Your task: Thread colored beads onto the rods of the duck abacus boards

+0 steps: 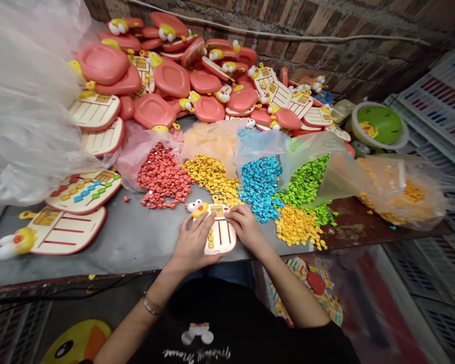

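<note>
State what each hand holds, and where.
Left hand: rounded cream, red-edged plastic board, by its left side. Right hand: at the board's upper right edge; its hold cannot be told.

Board (223,240) cream, slots (219,232) red; pieces (260,183) red, yellow, blue, green.

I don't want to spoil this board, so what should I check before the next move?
1. The board held by the left hand: ok.
2. Visible yellow pieces on it in one line: ok.
3. Two grooves right of them filled: not ok, they look bare.
4. Piece in the right hand's fingertips: cannot tell.
5. Blue pile close by: ok.
6. Colours kept apart: not ok, blue meets the neighbouring yellow pile.
</note>
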The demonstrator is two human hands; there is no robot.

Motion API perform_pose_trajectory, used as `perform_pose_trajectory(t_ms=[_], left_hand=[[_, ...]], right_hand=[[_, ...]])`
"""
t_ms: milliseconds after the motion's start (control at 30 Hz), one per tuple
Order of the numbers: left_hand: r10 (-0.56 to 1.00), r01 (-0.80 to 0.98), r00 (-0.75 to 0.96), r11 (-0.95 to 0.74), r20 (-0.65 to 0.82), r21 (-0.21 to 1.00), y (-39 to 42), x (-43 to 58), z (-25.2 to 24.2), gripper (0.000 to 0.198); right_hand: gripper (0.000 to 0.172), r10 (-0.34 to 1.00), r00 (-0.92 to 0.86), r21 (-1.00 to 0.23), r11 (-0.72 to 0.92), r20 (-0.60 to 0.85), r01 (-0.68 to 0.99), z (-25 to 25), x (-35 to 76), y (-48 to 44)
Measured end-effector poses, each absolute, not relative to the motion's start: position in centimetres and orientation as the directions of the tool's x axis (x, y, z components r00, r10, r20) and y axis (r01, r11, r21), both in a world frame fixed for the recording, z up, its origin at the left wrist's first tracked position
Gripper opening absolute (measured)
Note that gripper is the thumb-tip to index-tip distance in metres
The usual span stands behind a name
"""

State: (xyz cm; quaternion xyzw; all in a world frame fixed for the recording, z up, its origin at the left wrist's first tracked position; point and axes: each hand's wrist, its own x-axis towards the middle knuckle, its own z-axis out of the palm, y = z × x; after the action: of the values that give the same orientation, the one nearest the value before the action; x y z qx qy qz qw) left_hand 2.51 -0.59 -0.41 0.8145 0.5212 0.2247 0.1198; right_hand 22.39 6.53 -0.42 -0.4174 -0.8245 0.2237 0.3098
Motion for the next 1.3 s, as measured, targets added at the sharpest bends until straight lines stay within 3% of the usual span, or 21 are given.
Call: perform_pose_trajectory(t_ms=[233,400,467,567,667,733,900,1033,1167,1300], left_hand=[[0.892,0.795,0.361,-0.447,0.272,0.411,-0.6,2.6,-0.4,0.082],[0.891,0.793,0.357,-0.447,0.279,0.414,-0.5,2.6,-0.4,0.077],[0.889,0.788,0.365,-0.453,0.276,0.417,-0.5,2.6,-0.3,0.073],[0.889,0.787,0.372,-0.454,0.266,0.419,-0.5,2.5,-0.4,0.067],[0.892,0.79,0.377,-0.45,0.249,0.417,-0.5,2.5,-0.4,0.065],[0.894,0.791,0.38,-0.447,0.236,0.417,-0.5,2.5,-0.4,0.065],[0.895,0.792,0.379,-0.446,0.237,0.417,-0.5,2.5,-0.4,0.063],[0.892,0.794,0.378,-0.45,0.248,0.409,-0.5,2.4,-0.3,0.063],[0.888,0.79,0.384,-0.457,0.251,0.409,-0.5,2.4,-0.2,0.062],[0.89,0.791,0.385,-0.455,0.245,0.408,-0.5,2.4,-0.1,0.064]], right_hand=[[0.025,0.78,-0.521,-0.679,0.592,0.347,0.434,-0.9,21.3,5.4],[0.016,0.695,-0.679,-0.806,0.53,0.235,0.263,1.2,23.4,5.5],[0.015,0.783,-0.575,-0.783,0.505,0.239,0.363,1.6,25.3,5.9],[0.015,0.881,-0.337,-0.587,0.473,0.333,0.657,1.0,27.9,6.8],[0.014,0.878,-0.328,-0.421,0.459,0.348,0.782,-0.3,29.1,7.8],[0.018,0.871,-0.332,-0.427,0.472,0.362,0.772,-0.7,29.1,8.0],[0.016,0.868,-0.251,-0.617,0.485,0.43,0.62,0.7,27.2,7.6],[0.015,0.857,-0.334,-0.697,0.514,0.392,0.5,1.7,24.7,7.7],[0.013,0.817,-0.441,-0.671,0.564,0.371,0.481,1.2,22.6,8.6],[0.013,0.794,-0.506,-0.55,0.602,0.337,0.578,0.6,21.9,8.8]])
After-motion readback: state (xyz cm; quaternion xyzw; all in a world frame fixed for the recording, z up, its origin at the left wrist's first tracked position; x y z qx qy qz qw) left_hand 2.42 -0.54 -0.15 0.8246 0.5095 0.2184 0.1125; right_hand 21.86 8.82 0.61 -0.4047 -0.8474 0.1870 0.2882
